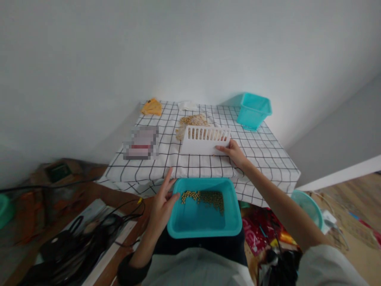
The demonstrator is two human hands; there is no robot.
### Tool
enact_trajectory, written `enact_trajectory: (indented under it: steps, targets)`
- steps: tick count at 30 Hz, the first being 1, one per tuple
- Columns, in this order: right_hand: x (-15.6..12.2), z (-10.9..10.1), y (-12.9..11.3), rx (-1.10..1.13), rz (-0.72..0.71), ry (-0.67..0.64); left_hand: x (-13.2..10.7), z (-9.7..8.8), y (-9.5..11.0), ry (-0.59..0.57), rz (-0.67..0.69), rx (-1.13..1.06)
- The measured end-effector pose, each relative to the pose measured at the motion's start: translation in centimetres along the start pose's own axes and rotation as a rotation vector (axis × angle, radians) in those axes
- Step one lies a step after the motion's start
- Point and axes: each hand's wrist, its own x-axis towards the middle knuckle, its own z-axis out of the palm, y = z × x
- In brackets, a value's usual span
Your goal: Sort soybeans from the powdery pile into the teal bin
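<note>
My right hand (233, 152) grips the lower right corner of a white plastic piece with a row of slots (199, 149), which stands tilted on the table. Behind it, seen partly through the slots, lies a heap of small beige and golden pieces (190, 120). At the left rim of a teal plastic basin (205, 234), my left hand (163, 200) has its fingers apart, with the thumb tip over the rim. Small round golden and greenish beads or beans (208, 196) lie along the basin's far side. The basin rests at my lap, against the table's front edge.
A checked cloth covers the table (256, 157). A teal basket (254, 111) stands back right, a yellow cloth (151, 107) back left, and a blurred-out object (141, 143) at left. White crumpled material (187, 105) lies near the wall. Cables and bags (98, 230) clutter the floor.
</note>
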Motion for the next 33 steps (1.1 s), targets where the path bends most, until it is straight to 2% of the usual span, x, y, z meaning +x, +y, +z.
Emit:
enact_trajectory:
  steps: [7,19,28,33]
  targets:
    - [0.1,0.0,-0.2,-0.009,0.002,0.013,0.0,0.2,0.9,-0.001,0.001,0.021]
    - [-0.1,0.0,-0.4,0.037,-0.050,0.007,0.0,0.3,0.1,0.024,0.071,0.067]
    - [-0.7,-0.8,-1.7,-0.049,-0.145,0.226,0.4,-0.2,0.0,-0.002,0.112,0.003]
    - [-3.4,-2.7,-2.7,-0.165,-0.188,0.317,0.6,-0.3,-0.5,-0.033,0.113,-0.012]
